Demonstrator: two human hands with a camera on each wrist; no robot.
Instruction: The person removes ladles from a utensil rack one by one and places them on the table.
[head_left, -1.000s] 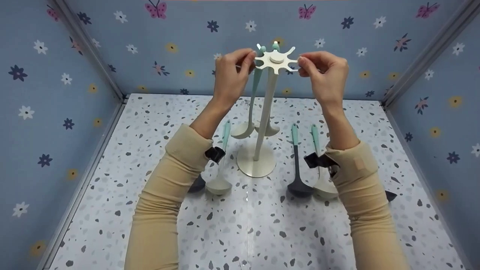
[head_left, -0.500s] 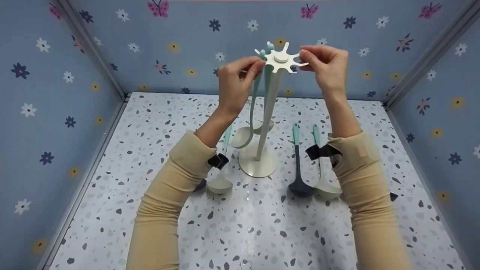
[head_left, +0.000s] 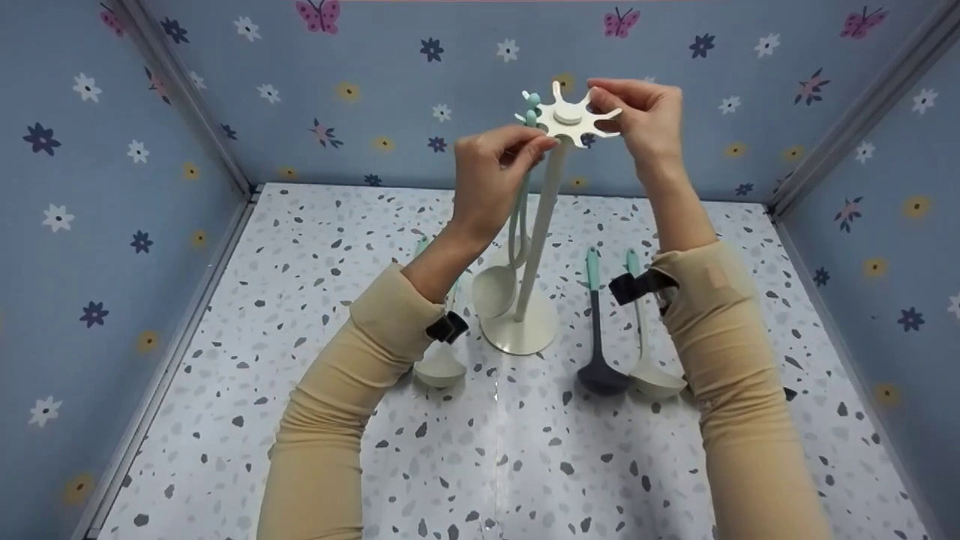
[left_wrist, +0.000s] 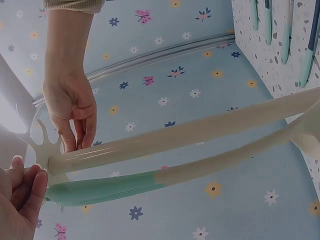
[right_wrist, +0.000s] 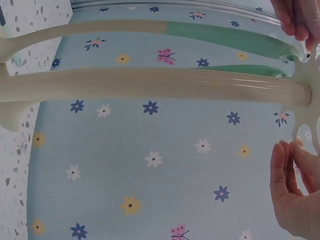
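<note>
A cream utensil stand with a round base stands upright on the table, topped by a star-shaped hook wheel. My left hand pinches one of its prongs at the front left, between thumb and fingertips. At the back right, thumb and fingers of my right hand pinch another prong. Two ladles with mint handles hang from hooks on the wheel's left side; the nearer cream ladle partly covers the other. Their mint handles show side by side with the pole in the right wrist view.
On the speckled table lie a dark ladle and a cream ladle right of the stand. Left of it, another cream ladle is partly hidden by my left sleeve. Flower-patterned walls enclose the back and sides.
The hook wheel has turned counterclockwise seen from above, swinging both hanging ladles from the back toward the left. My left hand has moved rightward and nearer, my right hand slightly left and back.
</note>
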